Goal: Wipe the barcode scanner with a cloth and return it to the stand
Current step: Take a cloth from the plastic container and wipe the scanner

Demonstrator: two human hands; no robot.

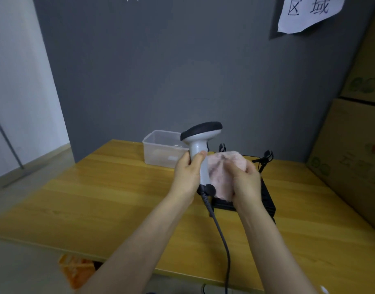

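My left hand point(187, 172) grips the handle of a grey barcode scanner point(200, 137) with a black head, held upright above the table. Its dark cable point(221, 236) hangs down toward the table's front edge. My right hand point(245, 179) holds a fluffy pink cloth point(221, 172) pressed against the right side of the scanner's handle. A black stand point(267, 198) sits on the table behind and below my right hand, mostly hidden, with black clamp arms point(266, 158) rising from it.
A clear plastic box point(161, 147) stands at the back of the yellow wooden table point(97, 198). Cardboard boxes point(352, 158) are stacked at the right. A grey wall is behind. An orange object point(76, 270) lies on the floor below the table's front edge.
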